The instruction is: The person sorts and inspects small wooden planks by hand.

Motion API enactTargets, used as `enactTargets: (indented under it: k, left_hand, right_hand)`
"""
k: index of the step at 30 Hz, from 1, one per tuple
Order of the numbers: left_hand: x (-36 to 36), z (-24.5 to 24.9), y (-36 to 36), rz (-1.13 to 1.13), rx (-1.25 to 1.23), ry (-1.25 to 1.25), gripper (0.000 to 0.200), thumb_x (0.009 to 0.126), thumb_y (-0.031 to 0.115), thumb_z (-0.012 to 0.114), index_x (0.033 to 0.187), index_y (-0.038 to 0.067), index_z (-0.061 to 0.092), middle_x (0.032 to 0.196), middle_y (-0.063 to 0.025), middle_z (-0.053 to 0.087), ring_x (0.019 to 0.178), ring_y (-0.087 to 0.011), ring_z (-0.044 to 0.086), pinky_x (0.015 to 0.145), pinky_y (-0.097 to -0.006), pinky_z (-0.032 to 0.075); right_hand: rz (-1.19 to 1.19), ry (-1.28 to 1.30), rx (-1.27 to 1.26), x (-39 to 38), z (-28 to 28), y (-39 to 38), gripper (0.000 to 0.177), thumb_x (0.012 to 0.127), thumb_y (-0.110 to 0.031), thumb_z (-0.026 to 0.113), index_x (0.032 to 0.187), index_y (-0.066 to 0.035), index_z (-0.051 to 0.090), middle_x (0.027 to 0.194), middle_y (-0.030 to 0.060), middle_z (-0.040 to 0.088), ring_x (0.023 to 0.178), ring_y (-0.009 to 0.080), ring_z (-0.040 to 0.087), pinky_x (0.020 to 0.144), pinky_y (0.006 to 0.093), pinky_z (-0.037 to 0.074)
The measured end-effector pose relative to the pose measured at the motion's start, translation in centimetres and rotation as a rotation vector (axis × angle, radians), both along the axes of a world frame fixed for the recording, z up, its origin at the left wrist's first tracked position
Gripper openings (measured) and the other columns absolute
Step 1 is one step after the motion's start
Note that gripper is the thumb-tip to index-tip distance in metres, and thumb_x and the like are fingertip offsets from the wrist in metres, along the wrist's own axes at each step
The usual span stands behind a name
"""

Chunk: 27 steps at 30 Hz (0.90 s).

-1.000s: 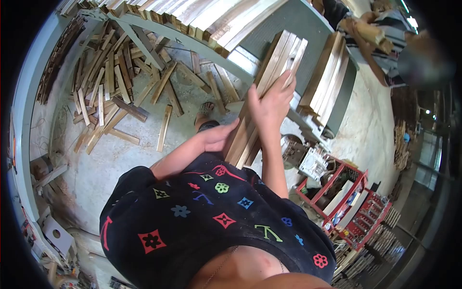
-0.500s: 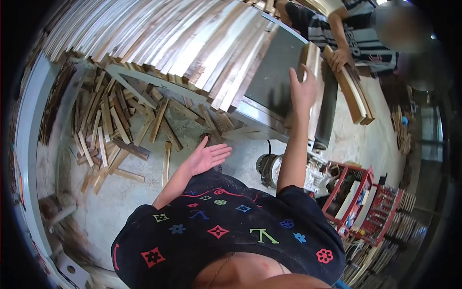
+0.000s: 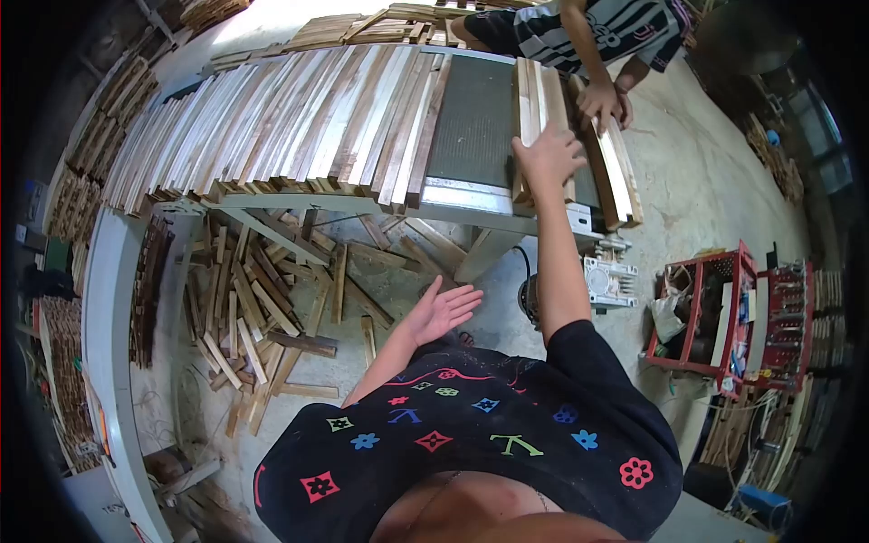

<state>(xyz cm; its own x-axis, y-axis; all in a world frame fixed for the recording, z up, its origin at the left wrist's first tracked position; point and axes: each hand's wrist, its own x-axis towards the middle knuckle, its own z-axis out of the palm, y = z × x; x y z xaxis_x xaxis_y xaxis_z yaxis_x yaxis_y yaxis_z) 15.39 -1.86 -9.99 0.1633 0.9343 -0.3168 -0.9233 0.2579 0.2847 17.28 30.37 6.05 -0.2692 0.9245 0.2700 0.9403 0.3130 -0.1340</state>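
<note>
My left hand (image 3: pixel 443 313) hangs over the floor near my shirt, palm up, fingers stretched out and holding nothing. My right hand (image 3: pixel 549 157) reaches over a few wooden strips (image 3: pixel 537 101) at the right end of the conveyor belt. Its thumb and fingers are spread across the strips, and it looks to be touching them. To its left, a dark stretch of belt (image 3: pixel 473 118) separates these from a long row of wooden strips (image 3: pixel 317 127) laid side by side. Just right of my hand, another person's hands (image 3: pixel 602 101) rest on more strips (image 3: pixel 614 172).
Loose wood offcuts (image 3: pixel 262 303) lie heaped on the floor under the grey machine frame (image 3: pixel 116 299). A red tool cart (image 3: pixel 697 312) stands at the right, near a motor unit (image 3: pixel 608 282). Stacked wood (image 3: pixel 358 27) lies beyond the conveyor.
The view has shifted, showing more of the far side. My right hand has come down over the strips, while the other person's strips have come close to the belt's end. My left hand stays open.
</note>
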Motion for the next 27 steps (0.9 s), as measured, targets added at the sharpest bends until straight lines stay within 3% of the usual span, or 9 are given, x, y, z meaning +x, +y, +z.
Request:
enactTargets:
  k: [4,7,8,11,14,17,22,25,27]
  left_hand:
    - [2.4,-0.6,-1.2,-0.038,-0.021,-0.044,0.083,0.104,0.062,0.033,0.155,-0.003,0.027,0.159,-0.0202,0.035,0.146,-0.029,0.038,0.118,-0.0409,0.036]
    - [4.2,-1.6,-2.3,-0.029,-0.051,-0.07,0.081,0.104,0.06,0.033,0.154,-0.004,0.029,0.159,-0.0215,0.035,0.146,-0.0309,0.038,0.118,-0.0422,0.037]
    - [4.9,-1.8,-2.7,-0.03,-0.054,-0.079,0.081,0.104,0.06,0.033,0.154,-0.004,0.03,0.159,-0.0214,0.035,0.146,-0.0312,0.038,0.118,-0.0422,0.037]
    - [6.6,-1.8,-3.4,-0.053,-0.045,-0.077,0.082,0.104,0.061,0.034,0.153,-0.004,0.03,0.159,-0.0218,0.035,0.146,-0.0319,0.038,0.118,-0.0431,0.037]
    - [8.0,-0.8,-2.2,-0.104,-0.009,-0.06,0.088,0.101,0.067,0.035,0.153,-0.004,0.032,0.159,-0.0224,0.035,0.146,-0.0318,0.037,0.118,-0.0442,0.036]
    - [8.5,0.5,1.0,0.01,0.038,-0.143,0.093,0.098,0.072,0.035,0.152,-0.003,0.033,0.157,-0.0213,0.038,0.144,-0.0313,0.041,0.117,-0.0444,0.037]
    - [9.1,4.7,5.7,0.117,0.148,-0.202,0.085,0.097,0.069,0.041,0.153,0.006,0.037,0.152,-0.0126,0.047,0.138,-0.0297,0.048,0.117,-0.0474,0.035]
    - [9.2,4.5,4.6,0.044,0.252,-0.321,0.075,0.1,0.062,0.044,0.155,0.013,0.036,0.155,-0.0101,0.045,0.142,-0.0277,0.044,0.12,-0.051,0.03]
    - [9.0,3.1,3.5,0.019,0.34,-0.501,0.075,0.101,0.061,0.042,0.157,0.012,0.034,0.157,-0.0122,0.041,0.143,-0.0324,0.041,0.12,-0.0521,0.03]
  right_hand:
    - [0.191,0.089,-0.048,-0.5,-1.2,0.5,0.08,0.077,-0.046,0.076,0.14,-0.008,0.047,0.135,0.0222,0.049,0.127,0.0405,0.046,0.097,0.0597,0.042]
    - [0.014,0.17,0.007,-0.8,-1.6,0.3,0.081,0.079,-0.042,0.075,0.144,-0.007,0.041,0.135,0.0234,0.047,0.125,0.0424,0.047,0.098,0.059,0.042]
    - [0.011,0.184,-0.2,-0.8,-1.0,1.1,0.081,0.082,-0.038,0.073,0.147,-0.007,0.035,0.135,0.0267,0.046,0.124,0.0455,0.048,0.099,0.0578,0.042]
    - [0.112,0.133,-0.156,-0.6,-1.4,0.5,0.082,0.082,-0.036,0.072,0.149,-0.007,0.035,0.134,0.0292,0.046,0.12,0.0472,0.05,0.097,0.0569,0.043]
    - [0.197,0.178,-0.074,2.1,-1.9,-3.3,0.078,0.082,-0.036,0.071,0.147,-0.008,0.038,0.133,0.0293,0.046,0.115,0.0478,0.053,0.095,0.056,0.043]
    - [0.29,0.187,-0.03,6.6,-2.4,-9.1,0.081,0.08,-0.037,0.074,0.148,-0.013,0.038,0.137,0.0265,0.045,0.114,0.0499,0.053,0.091,0.0581,0.047]
    - [0.359,0.325,-0.08,12.7,-1.6,-17.8,0.101,0.077,-0.044,0.078,0.155,-0.006,0.027,0.132,0.0261,0.047,0.115,0.046,0.052,0.095,0.0534,0.046]
    - [0.323,0.473,-0.161,14.3,-1.8,-18.0,0.088,0.087,-0.051,0.071,0.15,-0.001,0.037,0.129,0.0269,0.054,0.114,0.0423,0.057,0.096,0.0474,0.047]
    - [0.286,0.625,-0.497,15.0,-1.9,-15.6,0.077,0.092,-0.051,0.066,0.143,0.003,0.047,0.116,0.0239,0.064,0.106,0.0337,0.064,0.094,0.04,0.049]
